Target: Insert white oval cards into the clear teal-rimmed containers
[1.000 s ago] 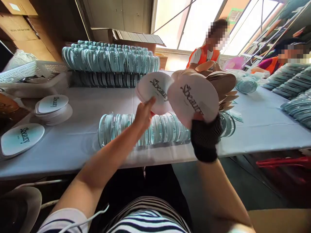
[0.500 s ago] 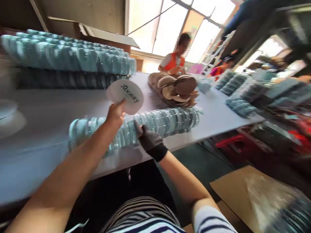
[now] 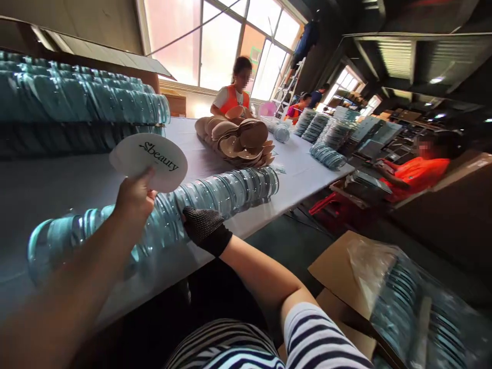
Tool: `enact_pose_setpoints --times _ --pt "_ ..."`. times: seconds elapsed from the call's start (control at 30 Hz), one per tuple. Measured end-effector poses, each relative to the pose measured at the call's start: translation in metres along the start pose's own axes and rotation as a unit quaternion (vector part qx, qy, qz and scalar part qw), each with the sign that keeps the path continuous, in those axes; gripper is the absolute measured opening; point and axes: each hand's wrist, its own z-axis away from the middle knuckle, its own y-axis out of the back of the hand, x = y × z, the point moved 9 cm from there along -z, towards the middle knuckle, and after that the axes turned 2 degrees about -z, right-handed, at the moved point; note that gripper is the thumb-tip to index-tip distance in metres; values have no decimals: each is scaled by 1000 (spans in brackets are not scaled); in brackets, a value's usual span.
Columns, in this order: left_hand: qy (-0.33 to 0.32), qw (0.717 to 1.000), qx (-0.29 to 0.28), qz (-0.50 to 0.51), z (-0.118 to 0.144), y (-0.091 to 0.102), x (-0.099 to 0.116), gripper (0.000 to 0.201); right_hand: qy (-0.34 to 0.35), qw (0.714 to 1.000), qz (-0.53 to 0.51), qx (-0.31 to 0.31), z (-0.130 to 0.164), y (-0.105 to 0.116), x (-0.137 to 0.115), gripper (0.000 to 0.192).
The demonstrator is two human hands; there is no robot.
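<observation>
My left hand (image 3: pixel 135 197), bare, pinches the lower edge of a white oval card (image 3: pixel 154 154) printed "Sbeauty", thumb on its face. The card is held tilted above a long row of clear bluish round glass discs (image 3: pixel 219 192) standing on edge along the table's near side. My right hand (image 3: pixel 205 225) wears a black dotted glove with bare fingertips. It is closed against the near side of the row around its middle, seemingly gripping a disc there. Its fingertips are partly hidden among the discs. My left forearm covers part of the row's left end.
A pile of brown oval pieces (image 3: pixel 234 136) lies beyond the row. Stacked glass discs (image 3: pixel 88 97) stand at back left, and more (image 3: pixel 328 154) at the far right. Co-workers in orange (image 3: pixel 232 97) are across the table and at right. A carton (image 3: pixel 338 261) of plastic-wrapped discs sits low right.
The view has turned to the right, so the table and row appear further left. My left hand still holds the card over the row. My right thumb, stretched out before, is now bent against the discs.
</observation>
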Motion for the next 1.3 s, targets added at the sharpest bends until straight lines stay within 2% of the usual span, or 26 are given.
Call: enact_pose_setpoints --times 0.1,0.2,0.27,0.3,0.33,0.37,0.43,0.5,0.53,0.57,0.63,0.7,0.73,0.77,0.8,0.83,0.87,0.9,0.93,0.97,1.0,1.03,1.07,1.17,1.3 --pt "32 999 23 -2 -2 5 -7 17 -1 998 31 -61 -2 -7 -3 30" --pt "54 998 33 2 -7 8 -13 25 -15 997 4 -80 0 -20 7 29" --pt "53 998 35 4 -9 10 -14 32 -51 984 -129 -114 5 -38 18 26" --pt "50 998 34 5 -10 10 -15 34 -69 964 -214 -143 9 -48 22 26" --pt "48 998 33 6 -10 10 -15 36 -78 932 -306 -178 14 -59 22 29" --pt "46 998 29 7 -9 10 -15 37 -83 887 -402 -211 18 -67 20 33" --pt "43 999 17 6 -7 7 -16 38 -88 773 -582 -237 20 -69 12 40" --pt "37 999 6 3 -5 4 -16 37 -122 648 -718 -223 14 -63 7 35" --pt "33 999 5 1 -4 3 -16 37 -152 597 -757 -220 10 -63 6 30" --pt "29 1000 6 -1 -4 2 -15 37 -179 569 -769 -227 8 -63 5 25" --pt "21 1000 10 -2 -3 2 -15 37 -199 550 -765 -271 4 -64 -1 18" --pt "8 1000 9 -4 -2 1 -13 40 -179 560 -744 -317 4 -61 -4 17" --pt "1 1000 7 -5 -2 1 -12 42 -159 582 -724 -335 5 -57 -2 19" --pt "-4 1000 5 -5 -2 0 -11 43 -138 616 -691 -353 7 -53 1 23" --pt "-7 1000 4 -4 -1 0 -11 44 -116 664 -645 -360 8 -48 7 28" --pt "-9 1000 3 -2 -1 -1 -11 44 -91 726 -588 -346 6 -40 16 31" --pt "-8 1000 0 -1 -2 -2 -11 44 -66 793 -525 -301 -2 -27 27 32" --pt "-6 1000 -2 0 -2 -3 -11 44 -45 855 -465 -225 -12 -8 39 33" --pt "-4 1000 -6 -2 -1 -4 -12 43 -29 903 -410 -121 -25 17 51 33" --pt "-2 1000 -9 -7 -1 -5 -12 43 -18 933 -360 -5 -35 44 62 33" --pt "1 1000 -11 -14 0 -7 -11 41 -12 944 -314 101 -42 69 70 35" --pt "6 1000 -13 -20 2 -8 -11 40 -7 947 -268 175 -47 86 72 38" --pt "11 1000 -16 -25 4 -9 -9 39 0 950 -221 219 -52 96 71 42" --pt "14 999 -23 -35 13 -12 -2 35 30 962 -115 248 -64 95 47 54" --pt "7 999 -24 -42 26 -10 9 35 24 959 -131 250 -64 74 17 52"
